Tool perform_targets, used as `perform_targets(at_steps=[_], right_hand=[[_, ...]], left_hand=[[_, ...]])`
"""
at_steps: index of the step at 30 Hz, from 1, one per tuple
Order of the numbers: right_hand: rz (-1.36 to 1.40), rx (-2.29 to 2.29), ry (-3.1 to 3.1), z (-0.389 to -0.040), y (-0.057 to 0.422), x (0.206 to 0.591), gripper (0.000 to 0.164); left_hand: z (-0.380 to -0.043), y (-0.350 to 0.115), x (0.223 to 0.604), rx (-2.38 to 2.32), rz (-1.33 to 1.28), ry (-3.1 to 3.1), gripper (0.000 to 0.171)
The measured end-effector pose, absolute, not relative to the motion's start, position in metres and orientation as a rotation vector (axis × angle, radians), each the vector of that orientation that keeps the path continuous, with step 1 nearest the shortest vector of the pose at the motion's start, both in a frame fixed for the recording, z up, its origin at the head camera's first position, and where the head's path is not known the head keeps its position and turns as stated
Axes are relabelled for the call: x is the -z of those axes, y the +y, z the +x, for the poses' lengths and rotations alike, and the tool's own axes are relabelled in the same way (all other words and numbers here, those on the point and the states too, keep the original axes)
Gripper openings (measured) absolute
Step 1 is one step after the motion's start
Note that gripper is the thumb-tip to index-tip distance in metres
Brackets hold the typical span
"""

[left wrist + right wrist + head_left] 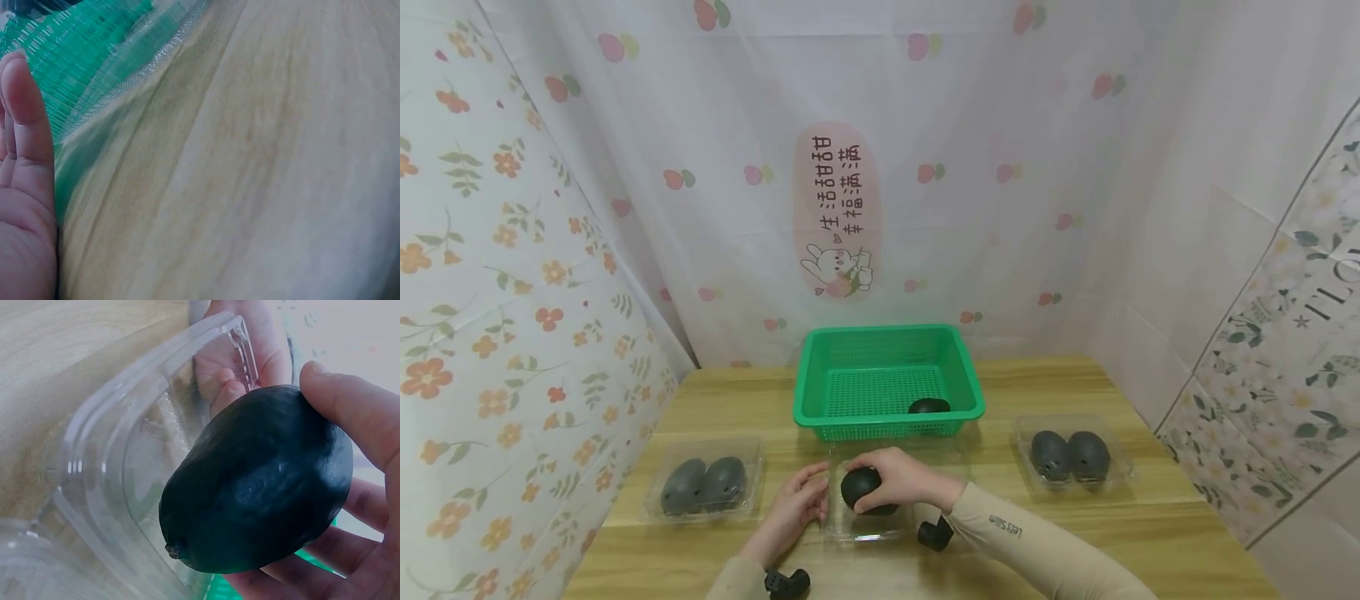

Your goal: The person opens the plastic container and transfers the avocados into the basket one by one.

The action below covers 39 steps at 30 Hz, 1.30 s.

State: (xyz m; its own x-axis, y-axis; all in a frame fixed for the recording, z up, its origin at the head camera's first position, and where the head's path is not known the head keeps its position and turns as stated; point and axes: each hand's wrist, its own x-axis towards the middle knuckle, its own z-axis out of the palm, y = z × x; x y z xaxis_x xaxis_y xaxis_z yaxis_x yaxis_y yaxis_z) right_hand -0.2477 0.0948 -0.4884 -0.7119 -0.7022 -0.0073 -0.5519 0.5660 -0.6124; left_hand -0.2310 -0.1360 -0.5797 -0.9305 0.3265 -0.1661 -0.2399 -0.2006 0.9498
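Note:
My right hand [901, 479] grips a dark, smooth avocado [858, 485] with a small stem nub, thumb on one side and fingers round the other. The avocado is over an open clear plastic box [880, 535] in front of me; whether it touches the bottom I cannot tell. On the box's left side is my left hand [795, 507], its fingers relaxed and holding nothing. The right wrist view shows that hand behind the clear wall [94, 434]. A green basket [887, 422] stands behind the box, with another dark avocado [929, 406] inside at the front right.
To the left, a clear box [750, 498] holds two dark oval fruits [703, 485]. Another clear box [1117, 479] on the right holds two more [1070, 456]. All stand on a wooden table [1000, 533], with patterned curtains [985, 275] behind and at both sides.

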Motion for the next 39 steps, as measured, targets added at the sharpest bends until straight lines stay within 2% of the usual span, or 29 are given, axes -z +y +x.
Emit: perform_targets(at_steps=[39], right_hand=[[-1.033, 0.825, 2.575, -0.261, 0.103, 0.464, 0.058]], left_hand=[[-0.232, -0.137, 0.581, -2.193, 0.081, 1.713, 0.054]])
